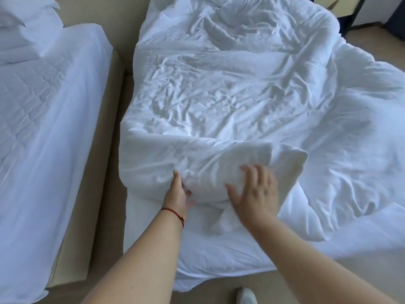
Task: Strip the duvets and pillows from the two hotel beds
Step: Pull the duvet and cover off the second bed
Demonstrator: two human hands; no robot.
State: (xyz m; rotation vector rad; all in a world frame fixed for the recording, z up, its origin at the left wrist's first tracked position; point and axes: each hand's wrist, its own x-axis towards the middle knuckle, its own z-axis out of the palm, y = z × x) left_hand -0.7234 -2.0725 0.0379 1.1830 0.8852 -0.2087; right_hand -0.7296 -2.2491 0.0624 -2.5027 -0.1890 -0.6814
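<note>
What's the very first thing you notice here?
The big crumpled white duvet heaped over the middle bed grabs the eye. At its near end, the left hand holds the rolled edge while the right hand, fingers spread and blurred, reaches over it. A red string bracelet circles the left wrist.

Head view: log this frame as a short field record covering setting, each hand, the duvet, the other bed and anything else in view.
setting: two beds side by side, beige floor between them
left hand: fingers tucked into the duvet's near fold, red string on the wrist
right hand: open, fingers spread over the fold, blurred
duvet: white, crumpled, bunched on the right bed, spilling right
left bed: white sheet, pillows at its head
other: white shoe at bottom edge
</note>
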